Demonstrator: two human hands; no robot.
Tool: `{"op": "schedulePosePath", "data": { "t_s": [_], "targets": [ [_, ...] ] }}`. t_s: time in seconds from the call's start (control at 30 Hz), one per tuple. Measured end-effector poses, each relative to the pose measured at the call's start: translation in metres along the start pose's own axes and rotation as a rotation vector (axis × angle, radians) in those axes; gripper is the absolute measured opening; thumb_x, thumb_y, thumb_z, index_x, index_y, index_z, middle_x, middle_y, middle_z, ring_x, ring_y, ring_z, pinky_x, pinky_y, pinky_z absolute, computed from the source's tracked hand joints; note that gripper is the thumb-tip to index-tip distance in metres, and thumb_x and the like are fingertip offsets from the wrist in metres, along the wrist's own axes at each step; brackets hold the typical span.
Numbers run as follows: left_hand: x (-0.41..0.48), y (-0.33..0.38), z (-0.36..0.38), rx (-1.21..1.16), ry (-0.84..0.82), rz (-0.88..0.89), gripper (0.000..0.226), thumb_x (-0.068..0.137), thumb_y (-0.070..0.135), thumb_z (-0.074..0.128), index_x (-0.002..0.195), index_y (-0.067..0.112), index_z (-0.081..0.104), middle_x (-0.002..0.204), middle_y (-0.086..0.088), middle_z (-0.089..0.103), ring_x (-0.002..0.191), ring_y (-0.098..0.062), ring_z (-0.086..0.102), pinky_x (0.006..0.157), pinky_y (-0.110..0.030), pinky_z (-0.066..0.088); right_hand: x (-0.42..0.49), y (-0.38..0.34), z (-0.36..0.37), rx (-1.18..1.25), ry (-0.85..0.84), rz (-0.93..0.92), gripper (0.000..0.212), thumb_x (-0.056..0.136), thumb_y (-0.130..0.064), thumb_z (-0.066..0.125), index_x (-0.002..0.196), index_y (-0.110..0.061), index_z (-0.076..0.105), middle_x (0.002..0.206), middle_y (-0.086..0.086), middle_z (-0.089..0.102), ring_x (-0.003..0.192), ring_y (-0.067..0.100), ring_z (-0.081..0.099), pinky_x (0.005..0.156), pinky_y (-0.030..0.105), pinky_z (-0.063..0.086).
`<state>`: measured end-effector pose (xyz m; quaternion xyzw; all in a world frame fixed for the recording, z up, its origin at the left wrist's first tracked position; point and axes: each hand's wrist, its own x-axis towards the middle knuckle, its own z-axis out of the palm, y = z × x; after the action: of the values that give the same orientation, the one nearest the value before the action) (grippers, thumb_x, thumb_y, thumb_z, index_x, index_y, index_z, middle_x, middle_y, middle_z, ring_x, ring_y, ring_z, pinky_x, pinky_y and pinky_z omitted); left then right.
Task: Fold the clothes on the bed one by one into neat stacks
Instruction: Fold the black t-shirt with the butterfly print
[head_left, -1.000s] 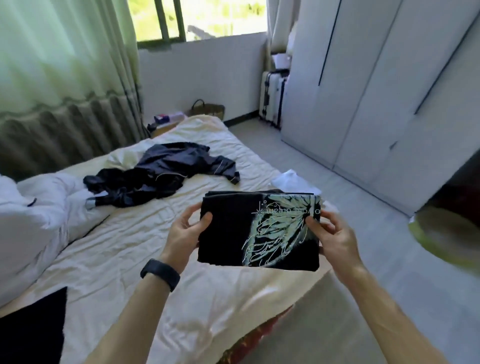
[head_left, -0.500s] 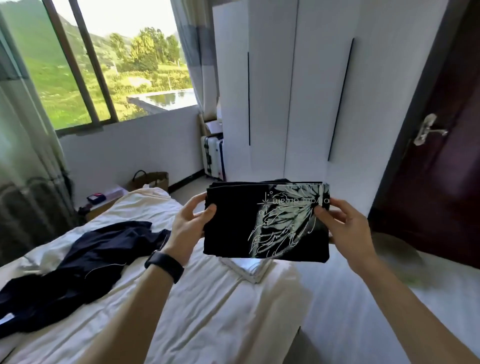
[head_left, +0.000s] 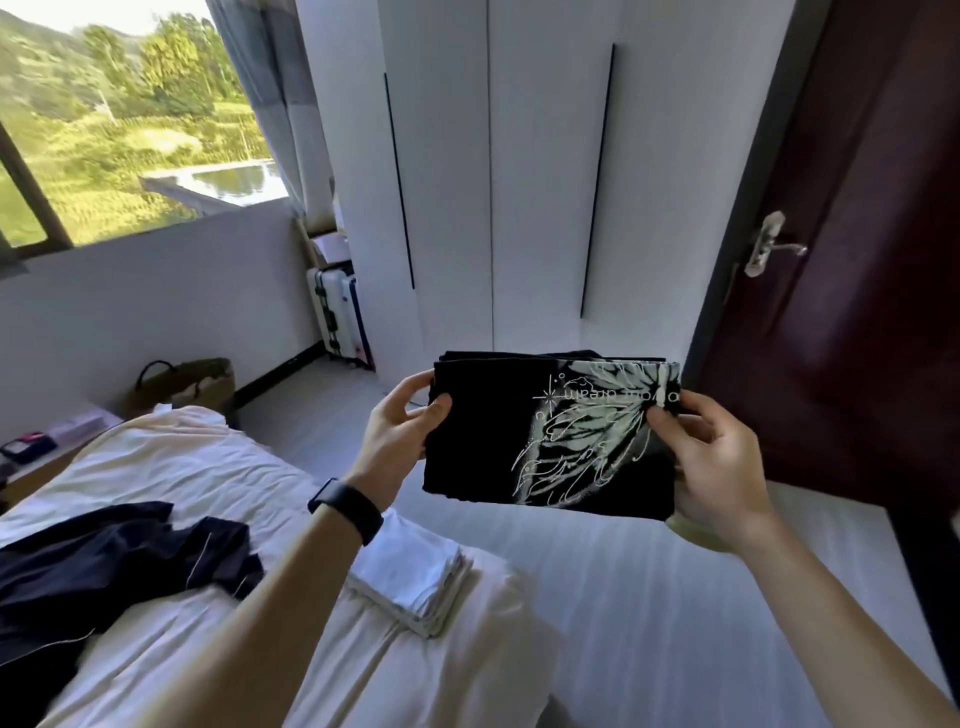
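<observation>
Head camera: both hands grip a folded black T-shirt (head_left: 483, 441) with a pale wing print, left hand (head_left: 400, 436) and right hand (head_left: 711, 462) at opposite ends, raised above the bed (head_left: 182, 467), over a folded white stack (head_left: 415, 577).

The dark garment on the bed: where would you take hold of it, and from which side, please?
Likely its right-hand corner, pinched from above, coming from the white stack side. There the dark garment ends in a free flap on the bed; its left part runs out of frame. The left hand and right hand hold the black shirt, which must go down first.
</observation>
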<state>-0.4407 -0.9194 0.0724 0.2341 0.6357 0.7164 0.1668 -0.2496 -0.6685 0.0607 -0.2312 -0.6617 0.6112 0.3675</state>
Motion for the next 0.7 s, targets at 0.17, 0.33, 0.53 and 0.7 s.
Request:
{"op": "schedulePosePath", "data": {
  "t_s": [0.17, 0.33, 0.53, 0.7],
  "targets": [
    [0.073, -0.038, 0.057, -0.006, 0.053, -0.017, 0.025, 0.098, 0.012, 0.062, 0.119, 0.025, 0.065, 0.095, -0.022, 0.068, 0.081, -0.029, 0.059, 0.069, -0.032, 0.055, 0.095, 0.043, -0.029, 0.040, -0.041, 0.042, 0.017, 0.082, -0.030, 0.081, 0.099, -0.032, 0.075, 0.089, 0.007, 0.076, 0.080, 0.024, 0.073, 0.077, 0.054, 0.058],
    [0.117, -0.065, 0.096, -0.003, 0.185, -0.073, 0.026, 0.099, 0.013, 0.061, 0.122, 0.023, 0.065, 0.090, -0.013, 0.071, 0.075, -0.026, 0.060, 0.066, -0.030, 0.053, 0.180, 0.074, -0.038, 0.041, -0.166, 0.097, 0.026, 0.082, -0.030, 0.079, 0.107, -0.026, 0.074, 0.095, 0.007, 0.078, 0.090, 0.035, 0.075, 0.074, 0.041, 0.062],
    [0.162, -0.096, 0.109, 0.016, 0.361, -0.136, 0.024, 0.100, 0.017, 0.060, 0.122, 0.026, 0.065, 0.090, -0.009, 0.070, 0.078, -0.025, 0.063, 0.066, -0.029, 0.055, 0.268, 0.114, -0.014, -0.013, -0.290, 0.147, 0.017, 0.090, -0.022, 0.077, 0.102, -0.033, 0.075, 0.094, 0.001, 0.078, 0.092, 0.024, 0.075, 0.092, 0.056, 0.057],
    [0.197, -0.136, 0.101, -0.028, 0.495, -0.203, 0.026, 0.099, 0.020, 0.063, 0.124, 0.022, 0.065, 0.091, -0.008, 0.072, 0.074, -0.020, 0.068, 0.061, -0.026, 0.055, 0.329, 0.152, 0.027, -0.020, -0.395, 0.211, 0.018, 0.089, -0.017, 0.077, 0.103, -0.027, 0.073, 0.092, -0.002, 0.079, 0.089, 0.017, 0.075, 0.095, 0.048, 0.058]
  ]
}}
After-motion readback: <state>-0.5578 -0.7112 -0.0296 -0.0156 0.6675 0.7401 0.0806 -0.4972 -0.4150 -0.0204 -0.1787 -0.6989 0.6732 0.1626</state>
